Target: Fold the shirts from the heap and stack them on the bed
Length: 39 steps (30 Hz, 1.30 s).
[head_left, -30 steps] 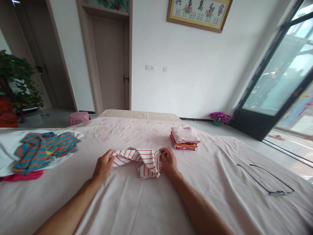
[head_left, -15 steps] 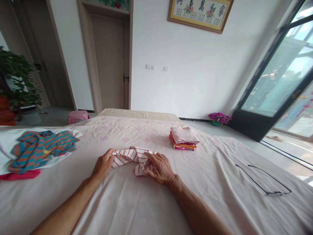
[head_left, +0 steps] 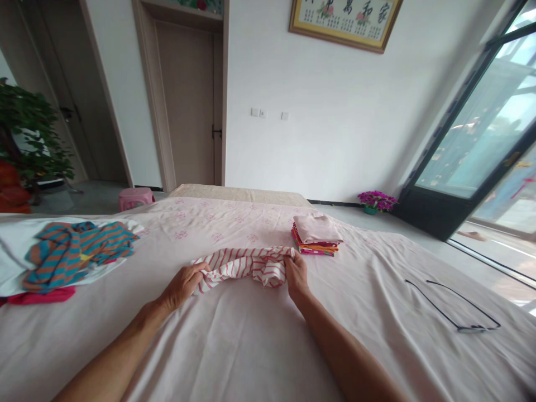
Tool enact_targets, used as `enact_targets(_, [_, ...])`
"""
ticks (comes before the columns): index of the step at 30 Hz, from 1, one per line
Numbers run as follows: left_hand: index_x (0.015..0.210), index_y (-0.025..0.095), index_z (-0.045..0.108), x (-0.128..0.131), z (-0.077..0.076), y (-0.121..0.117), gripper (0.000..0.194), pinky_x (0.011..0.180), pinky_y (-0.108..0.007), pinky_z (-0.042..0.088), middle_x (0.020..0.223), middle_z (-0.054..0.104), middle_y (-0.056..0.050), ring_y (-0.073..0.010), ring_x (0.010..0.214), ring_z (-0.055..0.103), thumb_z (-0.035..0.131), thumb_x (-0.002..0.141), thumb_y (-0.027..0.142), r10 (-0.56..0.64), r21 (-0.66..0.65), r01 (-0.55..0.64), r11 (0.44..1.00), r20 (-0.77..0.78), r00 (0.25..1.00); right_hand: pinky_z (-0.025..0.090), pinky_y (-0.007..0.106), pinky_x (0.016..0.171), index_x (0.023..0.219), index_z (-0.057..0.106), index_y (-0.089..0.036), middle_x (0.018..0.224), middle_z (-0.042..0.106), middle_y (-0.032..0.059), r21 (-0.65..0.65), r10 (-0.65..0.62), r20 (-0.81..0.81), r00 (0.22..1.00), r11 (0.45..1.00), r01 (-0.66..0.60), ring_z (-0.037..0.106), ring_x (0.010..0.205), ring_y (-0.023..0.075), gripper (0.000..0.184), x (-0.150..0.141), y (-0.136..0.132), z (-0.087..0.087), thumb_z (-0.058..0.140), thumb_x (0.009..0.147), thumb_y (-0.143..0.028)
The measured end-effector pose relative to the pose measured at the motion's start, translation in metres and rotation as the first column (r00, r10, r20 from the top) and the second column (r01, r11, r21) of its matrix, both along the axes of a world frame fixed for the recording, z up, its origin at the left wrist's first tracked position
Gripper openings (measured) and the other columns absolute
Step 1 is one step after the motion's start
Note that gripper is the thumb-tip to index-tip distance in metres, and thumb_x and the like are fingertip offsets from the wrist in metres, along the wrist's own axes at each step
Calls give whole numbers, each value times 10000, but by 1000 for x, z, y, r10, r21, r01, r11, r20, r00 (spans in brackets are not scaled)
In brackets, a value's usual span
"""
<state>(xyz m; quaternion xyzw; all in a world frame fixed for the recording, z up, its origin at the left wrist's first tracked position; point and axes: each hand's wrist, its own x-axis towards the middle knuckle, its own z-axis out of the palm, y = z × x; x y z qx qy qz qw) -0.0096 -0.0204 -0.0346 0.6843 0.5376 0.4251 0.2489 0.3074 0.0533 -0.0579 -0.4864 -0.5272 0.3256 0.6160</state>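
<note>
Striped cloth, white with red lines: stretched between the fingers of the 2 hands, above or upon the sheet, and bunched near the right fingers. From the largest to the smallest, then. Below and around all the fingers, a pale sheet with wrinkles. Well to the left of the left fingers, a loose heap: teal-and-orange garment, white cloth and red cloth. Just beyond the right fingers, and a little to the right, a folded stack with 1 pink piece on top. Well apart to the right of the same fingers, open eyeglasses.

Left hand: with fingertips clamped on the left end of the striped cloth. Right hand: with thumb and fingers pressed on the right end, beside the bunched part. By judgement, at a step of arranging the cloth by 2 ends. Next, would call for keeping both holds firm, drawing gently apart, and loosening the bunch near the right fingers without twisting.
</note>
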Motion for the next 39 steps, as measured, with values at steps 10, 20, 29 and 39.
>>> enact_targets(10, [1089,213,648,-16,-23,16,400,788,-254,484,1041,725,-47,-190,895,670,408,905,474,335,-57,-350,935,-186,924,393,241,497,798,575,-217,601,570,-49,-126,12,-259,966,991,-46,484,518,132,380,32,19,-4,651,719,-581])
enact_targets(20, [1082,295,661,-16,-14,17,312,674,-256,398,998,728,-9,-213,896,667,523,838,431,227,-253,-374,892,-465,856,401,241,493,799,587,-205,608,613,-29,-197,104,-329,939,965,-176,513,518,139,308,28,11,9,676,713,-487])
enact_targets(29, [965,187,624,-14,-3,10,452,698,-223,452,774,647,32,-155,758,590,567,818,610,231,-93,-212,973,337,913,387,237,494,738,581,-189,581,585,-34,-315,295,-211,932,882,-351,489,500,123,233,42,11,15,700,629,-356])
enact_targets(39, [1081,195,651,-8,55,-12,481,737,-305,570,933,747,-18,-218,849,697,784,675,417,165,-224,18,975,770,617,407,240,643,842,657,-172,705,583,-25,276,-303,1,953,916,291,488,663,128,360,49,0,90,585,857,-525])
